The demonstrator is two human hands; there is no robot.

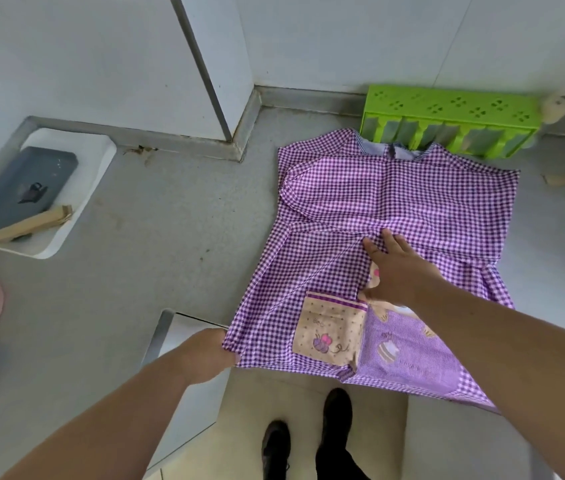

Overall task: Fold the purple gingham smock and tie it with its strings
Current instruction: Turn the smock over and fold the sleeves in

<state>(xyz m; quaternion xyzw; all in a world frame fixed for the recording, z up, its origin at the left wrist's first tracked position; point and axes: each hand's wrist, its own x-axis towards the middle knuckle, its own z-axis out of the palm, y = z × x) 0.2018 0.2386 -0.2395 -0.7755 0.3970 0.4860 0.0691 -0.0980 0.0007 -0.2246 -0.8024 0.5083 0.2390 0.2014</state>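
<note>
Left hand (210,355) grips the near left hem corner of the purple gingham smock (378,202) at the desk (170,220) edge. Right hand (395,268) – fingers straight – presses flat on the smock's middle, above the beige pocket (329,330). Smock lies spread on the desk, collar touching the green rack (447,119) – left side folded inward.

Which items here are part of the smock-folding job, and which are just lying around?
In the job: smock; left hand gripping its hem corner; right hand pressing it flat.

Lying about: green rack; white tray holding a dark case.
</note>
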